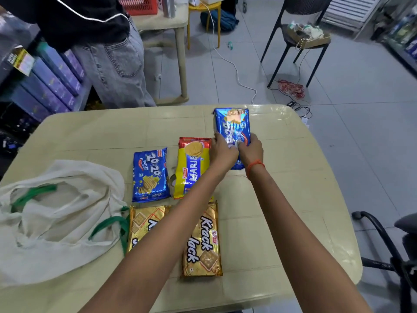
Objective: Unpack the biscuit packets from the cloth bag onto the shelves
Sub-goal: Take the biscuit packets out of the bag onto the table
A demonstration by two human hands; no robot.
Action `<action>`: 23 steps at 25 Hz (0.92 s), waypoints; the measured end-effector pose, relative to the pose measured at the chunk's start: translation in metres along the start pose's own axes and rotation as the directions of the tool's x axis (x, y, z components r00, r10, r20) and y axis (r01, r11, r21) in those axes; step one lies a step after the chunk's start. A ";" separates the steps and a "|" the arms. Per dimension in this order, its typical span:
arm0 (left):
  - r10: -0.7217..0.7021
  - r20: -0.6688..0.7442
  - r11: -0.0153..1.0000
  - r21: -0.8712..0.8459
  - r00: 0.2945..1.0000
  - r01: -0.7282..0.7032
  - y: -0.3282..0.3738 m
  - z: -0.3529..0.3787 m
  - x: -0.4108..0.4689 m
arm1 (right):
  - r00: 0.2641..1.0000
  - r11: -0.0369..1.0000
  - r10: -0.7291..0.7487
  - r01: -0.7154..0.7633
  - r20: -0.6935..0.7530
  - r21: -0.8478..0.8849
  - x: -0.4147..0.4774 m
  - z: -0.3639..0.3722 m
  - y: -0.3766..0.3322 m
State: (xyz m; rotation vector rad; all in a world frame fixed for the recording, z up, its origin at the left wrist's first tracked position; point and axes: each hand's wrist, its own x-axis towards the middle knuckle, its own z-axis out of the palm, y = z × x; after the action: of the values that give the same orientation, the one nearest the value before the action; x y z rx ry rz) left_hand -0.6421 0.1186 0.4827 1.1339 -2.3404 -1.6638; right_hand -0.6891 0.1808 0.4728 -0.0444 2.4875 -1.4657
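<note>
While cloth bag (56,222) lies slack, left hand (222,152), right hand (251,151) grip blue packet (232,124).

We are gripping a blue packet (232,125) by its near end, our left hand (222,152) and right hand (250,150) on either edge. Just left of the hands a Marie packet (191,170) and a 20-20 packet (150,175) are lying on the counter (293,177). Behind the hands, towards us, two Krack Jack packets (203,240) are lying, and further left a cloth bag (56,213).

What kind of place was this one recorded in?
Probably a small shop: purple boxes stacked on the left, stocked shelves far right, biscuit packets laid out on a table.
</note>
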 end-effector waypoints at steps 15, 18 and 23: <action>-0.225 -0.186 0.967 0.074 0.956 0.242 -0.142 -0.173 -0.013 | 0.850 0.993 0.049 0.015 0.524 -0.119 -0.104 0.179 -0.024; -0.227 -0.112 0.971 0.043 0.967 0.233 -0.152 -0.173 -0.011 | 0.847 0.990 0.089 -0.019 0.524 -0.138 -0.106 0.185 -0.020; -0.085 -0.259 0.947 0.281 0.962 0.159 -0.146 -0.168 -0.022 | 0.875 0.996 0.005 0.037 0.484 -0.077 -0.124 0.161 -0.036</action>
State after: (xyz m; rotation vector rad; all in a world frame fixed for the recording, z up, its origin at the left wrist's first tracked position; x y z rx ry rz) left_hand -0.4758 -0.0241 0.4380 1.4695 -2.4562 -1.1384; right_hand -0.5355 0.0443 0.4543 -0.3993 2.1327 -1.1720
